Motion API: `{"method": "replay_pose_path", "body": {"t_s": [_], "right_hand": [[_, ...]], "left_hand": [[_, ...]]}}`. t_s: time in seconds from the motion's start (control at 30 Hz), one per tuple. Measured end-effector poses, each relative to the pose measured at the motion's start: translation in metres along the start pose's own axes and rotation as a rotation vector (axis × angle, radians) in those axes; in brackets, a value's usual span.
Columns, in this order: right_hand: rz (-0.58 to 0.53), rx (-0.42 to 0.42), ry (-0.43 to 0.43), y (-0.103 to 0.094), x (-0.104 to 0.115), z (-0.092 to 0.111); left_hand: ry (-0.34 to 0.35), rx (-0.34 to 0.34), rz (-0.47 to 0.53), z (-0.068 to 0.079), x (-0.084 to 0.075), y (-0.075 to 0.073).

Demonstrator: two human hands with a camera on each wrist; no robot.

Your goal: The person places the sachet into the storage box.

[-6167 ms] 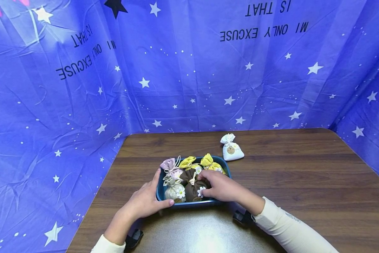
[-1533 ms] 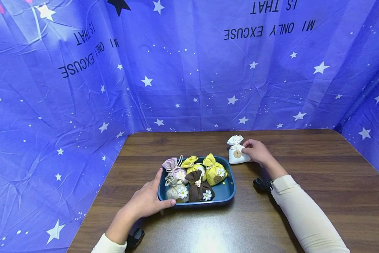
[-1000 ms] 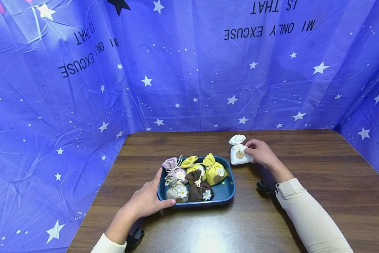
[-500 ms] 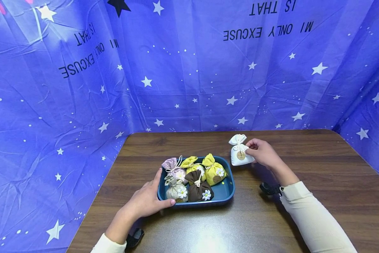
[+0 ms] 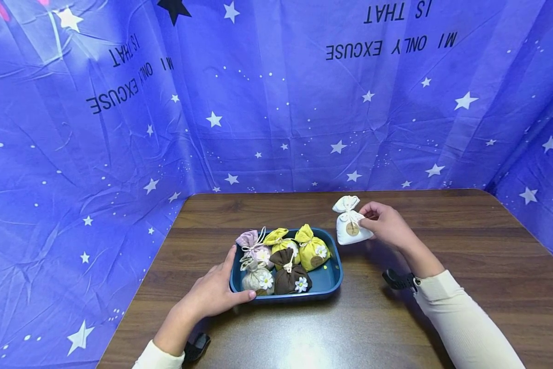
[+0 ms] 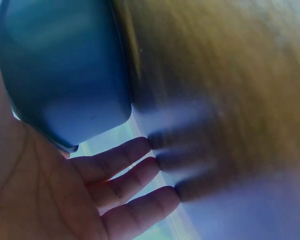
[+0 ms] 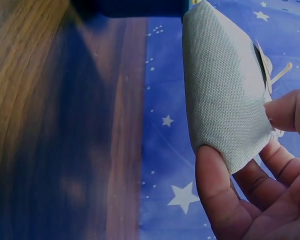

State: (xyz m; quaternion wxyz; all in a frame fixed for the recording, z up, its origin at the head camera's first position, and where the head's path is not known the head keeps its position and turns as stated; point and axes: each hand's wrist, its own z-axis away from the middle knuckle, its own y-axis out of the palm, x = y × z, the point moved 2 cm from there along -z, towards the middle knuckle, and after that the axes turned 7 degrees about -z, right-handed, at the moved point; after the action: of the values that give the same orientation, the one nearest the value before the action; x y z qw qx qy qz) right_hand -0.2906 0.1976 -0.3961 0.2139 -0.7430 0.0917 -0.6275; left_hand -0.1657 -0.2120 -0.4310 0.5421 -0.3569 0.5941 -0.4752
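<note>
My right hand [image 5: 387, 225] pinches a small white drawstring pouch [image 5: 347, 237] by its right side, between thumb and fingers. The pouch has a round tan tag and hangs just beyond the right back corner of a dark blue tray [image 5: 332, 287]. In the right wrist view the white pouch [image 7: 220, 85] is tilted, its plain woven back showing. My left hand [image 5: 211, 291] rests against the tray's left front corner, thumb along the front rim. In the left wrist view its other fingers [image 6: 140, 212] stretch out loosely beside the tray wall.
Inside the tray lie a lilac pouch [image 5: 248, 240], two yellow ones including the right yellow pouch [image 5: 309, 250], a grey-beige pouch [image 5: 253, 279] and a brown pouch [image 5: 285, 282]. Bare tray floor shows at right. A blue starry curtain [image 5: 276, 113] hangs behind the wooden table [image 5: 465, 246].
My right hand left the brown pouch in the tray, went to the white pouch and took hold of it. It has since raised the pouch slightly. My left hand has stayed at the tray corner.
</note>
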Motion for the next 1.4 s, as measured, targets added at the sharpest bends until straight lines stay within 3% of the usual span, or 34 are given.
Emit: {"method": "replay_pose_path", "body": {"t_s": [0.37,0.87,1.4], "right_hand": [[0.06,0.023,-0.097,0.006,0.017,0.012],[0.007,0.1,-0.13,0.028,0.028,0.016],[0.07,0.183,-0.198,0.058,0.044,0.026]], "left_hand": [[0.003,0.004,-0.004,0.0,0.0,0.0],[0.002,0.001,-0.005,0.0,0.001,0.001],[-0.003,0.009,-0.003,0.0,0.001,0.0]]}}
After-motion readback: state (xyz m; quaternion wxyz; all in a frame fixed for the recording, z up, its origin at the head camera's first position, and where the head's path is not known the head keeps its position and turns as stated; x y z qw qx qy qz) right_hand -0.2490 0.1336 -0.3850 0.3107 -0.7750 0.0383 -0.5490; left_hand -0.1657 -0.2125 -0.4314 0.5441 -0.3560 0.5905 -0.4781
